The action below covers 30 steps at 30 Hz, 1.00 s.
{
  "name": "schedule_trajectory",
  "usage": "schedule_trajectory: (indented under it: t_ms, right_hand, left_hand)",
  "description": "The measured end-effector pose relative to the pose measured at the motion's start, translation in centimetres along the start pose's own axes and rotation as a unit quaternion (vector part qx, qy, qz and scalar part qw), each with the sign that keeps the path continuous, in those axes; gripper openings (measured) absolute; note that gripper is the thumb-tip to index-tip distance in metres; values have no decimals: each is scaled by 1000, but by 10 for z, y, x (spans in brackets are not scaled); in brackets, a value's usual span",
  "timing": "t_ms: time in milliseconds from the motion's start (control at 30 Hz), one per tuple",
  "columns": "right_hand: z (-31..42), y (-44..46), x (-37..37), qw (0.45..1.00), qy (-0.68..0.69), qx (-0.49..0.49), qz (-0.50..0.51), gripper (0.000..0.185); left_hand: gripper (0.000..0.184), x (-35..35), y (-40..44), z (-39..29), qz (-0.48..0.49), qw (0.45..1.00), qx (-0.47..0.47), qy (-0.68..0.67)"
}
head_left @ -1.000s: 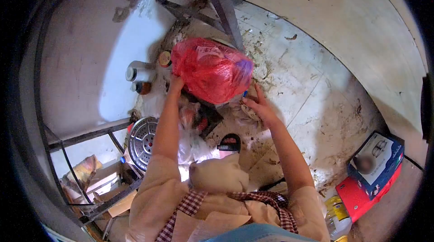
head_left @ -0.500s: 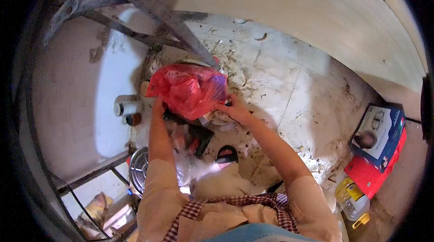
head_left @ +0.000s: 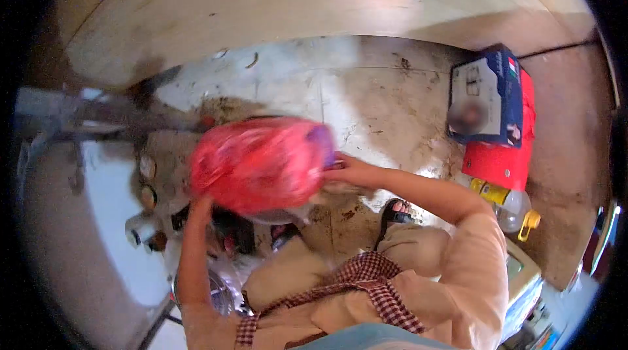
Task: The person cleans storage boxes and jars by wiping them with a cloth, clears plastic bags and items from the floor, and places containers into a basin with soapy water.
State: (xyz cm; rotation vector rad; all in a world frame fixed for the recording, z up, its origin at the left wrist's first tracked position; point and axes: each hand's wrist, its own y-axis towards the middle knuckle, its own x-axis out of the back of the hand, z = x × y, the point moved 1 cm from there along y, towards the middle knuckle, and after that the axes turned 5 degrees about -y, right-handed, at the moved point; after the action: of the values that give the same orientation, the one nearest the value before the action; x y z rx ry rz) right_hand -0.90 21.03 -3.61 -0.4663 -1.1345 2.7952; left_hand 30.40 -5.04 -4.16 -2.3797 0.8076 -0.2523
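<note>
"What did I have held?"
"One red plastic bag [head_left: 261,163], over the floor [head_left: 392,105], the left hand [head_left: 203,201] and right hand [head_left: 354,171] clamped on its two sides."
"Beyond?"
"I counted one blue box [head_left: 483,82], one bottle [head_left: 513,210]."

Floor [head_left: 383,105] btwn bag [head_left: 261,163], box [head_left: 490,98] free; post [head_left: 131,118] L prob. blocks.
</note>
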Motion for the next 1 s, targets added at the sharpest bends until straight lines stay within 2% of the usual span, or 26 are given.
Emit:
schedule_trajectory:
  t_ms: [33, 67, 100, 133, 167, 200, 233, 267, 300, 333, 367, 500, 567, 633, 733, 767, 867, 1000]
  right_hand:
    - [-24, -14, 22, 1000, -19, -6, -13, 77]
    - [-9, -50, 31, 1000, 26, -7, -5, 74]
    - [-39, -62, 57, 999, 35, 3, -32, 66]
    - [-45, -92, 73, 995, 76, 0, -69, 59]
    - [-58, -112, 81, 986, 78, -17, -150, 56]
    - [-87, -134, 99, 973, 113, 0, -201, 59]
    - [-143, -152, 135, 966, 78, -22, -246, 62]
    - [-152, -175, 142, 951, 104, -42, -287, 64]
    - [-163, -204, 147, 942, 93, -49, -318, 62]
    - [-175, -227, 151, 930, 85, -58, -352, 60]
    - [-189, -241, 159, 928, 114, -41, -352, 59]
    - [-253, -274, 213, 906, 216, -42, -362, 50]
    - [-256, -285, 220, 891, 245, -65, -377, 50]
    - [-260, -275, 229, 875, 283, -90, -383, 49]
    - [-275, -277, 240, 859, 273, -120, -415, 49]
    - [-279, -278, 242, 855, 269, -128, -425, 49]
    - [-291, -283, 243, 872, 281, -105, -387, 51]
    - [-271, -287, 232, 905, 245, -108, -331, 52]
  left_hand:
    - [59, -49, -9, -28, 6, 998, 44, 46]
    - [57, -58, 7, 3, 40, 997, 69, -10]
    - [52, -80, 26, 17, 120, 992, 24, 13]
    - [50, -123, 31, 4, 198, 979, -22, 34]
    - [48, -166, 35, -9, 273, 958, -70, 46]
    - [44, -208, 42, -8, 304, 945, -118, 2]
    - [42, -244, 46, -9, 284, 949, -108, 89]
    - [46, -283, 62, 14, 293, 944, -144, 38]
    - [50, -318, 68, 30, 348, 916, -190, 60]
    - [54, -347, 56, 33, 310, 926, -212, 31]
    - [55, -365, 45, 19, 383, 912, -146, 29]
    - [62, -473, 78, 79, 388, 908, -154, 29]
    - [72, -492, 69, 93, 358, 919, -146, 80]
    - [82, -491, 62, 96, 279, 935, -135, 170]
    - [98, -492, 46, 82, 165, 932, -114, 301]
    - [105, -482, 50, 65, 294, 905, -119, 283]
    - [109, -495, 61, 94, 299, 892, -242, 235]
    - [102, -498, 69, 97, 392, 886, -192, 154]
